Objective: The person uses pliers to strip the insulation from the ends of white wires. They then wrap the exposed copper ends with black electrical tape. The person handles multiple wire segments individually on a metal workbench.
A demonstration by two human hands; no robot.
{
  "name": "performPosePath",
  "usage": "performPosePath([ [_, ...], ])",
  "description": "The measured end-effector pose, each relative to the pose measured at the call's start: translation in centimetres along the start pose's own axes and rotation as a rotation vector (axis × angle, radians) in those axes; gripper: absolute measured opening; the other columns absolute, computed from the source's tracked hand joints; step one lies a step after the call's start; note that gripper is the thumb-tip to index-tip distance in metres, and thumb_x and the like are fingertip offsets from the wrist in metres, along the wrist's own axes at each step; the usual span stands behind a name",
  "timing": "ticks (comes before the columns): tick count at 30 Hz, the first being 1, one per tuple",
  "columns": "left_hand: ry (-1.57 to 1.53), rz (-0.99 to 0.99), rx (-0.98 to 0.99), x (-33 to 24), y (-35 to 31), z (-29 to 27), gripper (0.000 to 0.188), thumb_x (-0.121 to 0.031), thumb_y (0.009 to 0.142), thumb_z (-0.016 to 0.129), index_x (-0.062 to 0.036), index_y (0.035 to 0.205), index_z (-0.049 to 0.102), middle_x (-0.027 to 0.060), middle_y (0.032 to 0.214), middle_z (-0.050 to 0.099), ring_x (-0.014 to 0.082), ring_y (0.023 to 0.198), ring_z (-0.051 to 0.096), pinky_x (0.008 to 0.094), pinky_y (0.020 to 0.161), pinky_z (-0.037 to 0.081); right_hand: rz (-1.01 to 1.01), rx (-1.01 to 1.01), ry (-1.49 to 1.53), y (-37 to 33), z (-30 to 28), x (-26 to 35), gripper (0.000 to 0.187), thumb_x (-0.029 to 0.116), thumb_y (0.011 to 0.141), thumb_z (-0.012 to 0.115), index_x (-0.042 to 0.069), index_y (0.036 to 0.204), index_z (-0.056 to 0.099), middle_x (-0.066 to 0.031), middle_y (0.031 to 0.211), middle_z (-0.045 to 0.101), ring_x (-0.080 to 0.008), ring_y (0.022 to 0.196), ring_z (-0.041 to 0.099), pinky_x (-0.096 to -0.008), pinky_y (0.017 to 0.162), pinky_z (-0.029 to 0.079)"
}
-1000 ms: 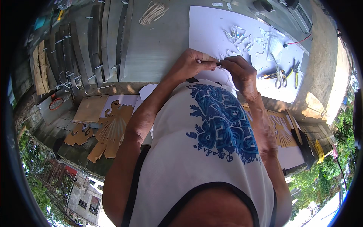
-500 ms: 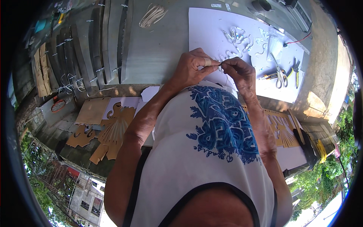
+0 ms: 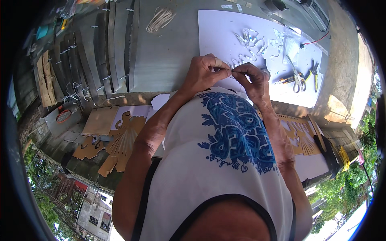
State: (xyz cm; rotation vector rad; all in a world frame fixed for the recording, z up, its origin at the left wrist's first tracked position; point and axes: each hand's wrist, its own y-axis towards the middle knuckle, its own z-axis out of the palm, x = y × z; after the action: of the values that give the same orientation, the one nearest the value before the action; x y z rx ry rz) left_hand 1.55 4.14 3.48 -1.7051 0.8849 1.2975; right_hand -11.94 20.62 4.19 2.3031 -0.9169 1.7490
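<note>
Both hands meet over the near edge of a large white sheet (image 3: 217, 32). My left hand (image 3: 207, 71) is closed in a pinch, with a tan band round one finger. My right hand (image 3: 254, 79) also pinches, its fingertips almost touching the left ones. A tiny dark, thin piece shows between the two sets of fingertips; it is too small to name. Just beyond them on the sheet lies a tangle of thin white wires (image 3: 251, 38) with small pale tube-like pieces. A clear plastic bag (image 3: 290, 50) lies to its right.
Scissors (image 3: 298, 80), yellow-and-black pliers (image 3: 315, 76) and an orange-black cutter (image 3: 284, 80) lie right on the sheet. A coil of pale cord (image 3: 160, 20) is at the back. Dark metal strips (image 3: 112, 48) stand left. Cut brown cardboard shapes (image 3: 126, 130) lie below the table's near edge.
My right hand has shifted slightly left, its fingers bending more over the pinch. The left hand stays close to its place. The whole view has moved a little.
</note>
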Motion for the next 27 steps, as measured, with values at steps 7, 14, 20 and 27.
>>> performPosePath([
  [7, 0.0, -0.045, 0.011, 0.5, -0.2, -0.1, 0.015, -0.015, 0.08, 0.081, -0.0052, 0.091, 0.08, 0.0039, 0.074, 0.068, 0.0112, 0.066, 0.055, 0.0272, 0.063, 0.044, 0.02, 0.061, 0.007, 0.2, -0.4, 0.4, 0.016, 0.014, 0.089, 0.075, 0.002, 0.101, 0.073, -0.0052, 0.089, 0.073, -0.0126, 0.08, 0.065, -0.0297, 0.073, 0.05],
  [14, 0.003, -0.029, -0.01, 0.4, 0.0, 0.3, 0.013, -0.012, 0.081, 0.079, -0.0036, 0.091, 0.08, 0.0067, 0.077, 0.071, 0.0117, 0.069, 0.06, 0.0272, 0.065, 0.048, 0.118, 0.073, -0.016, 0.9, -0.1, 0.1, 0.015, 0.014, 0.093, 0.07, -0.001, 0.096, 0.069, -0.0084, 0.082, 0.072, -0.0141, 0.072, 0.063, -0.0323, 0.067, 0.05],
  [20, -0.382, -0.307, 0.047, 2.0, 1.7, -0.2, 0.018, -0.013, 0.085, 0.077, -0.0008, 0.098, 0.078, 0.008, 0.087, 0.075, 0.0108, 0.073, 0.062, 0.0254, 0.067, 0.048, -0.036, -0.106, 0.001, 2.3, 0.6, 0.5, 0.013, 0.013, 0.094, 0.067, 0.002, 0.1, 0.066, -0.0108, 0.095, 0.07, -0.0222, 0.081, 0.066, -0.0357, 0.073, 0.052],
  [27, -0.335, -0.362, 0.003, 2.6, 2.0, -1.2, 0.029, -0.013, 0.088, 0.074, -0.0019, 0.114, 0.073, 0.0069, 0.088, 0.075, 0.0091, 0.077, 0.062, 0.0225, 0.065, 0.043, -0.326, -0.239, -0.381, 0.6, 0.1, 1.2, 0.026, 0.004, 0.082, 0.075, 0.008, 0.108, 0.069, -0.0104, 0.108, 0.064, -0.0289, 0.104, 0.06, -0.0399, 0.087, 0.05],
])
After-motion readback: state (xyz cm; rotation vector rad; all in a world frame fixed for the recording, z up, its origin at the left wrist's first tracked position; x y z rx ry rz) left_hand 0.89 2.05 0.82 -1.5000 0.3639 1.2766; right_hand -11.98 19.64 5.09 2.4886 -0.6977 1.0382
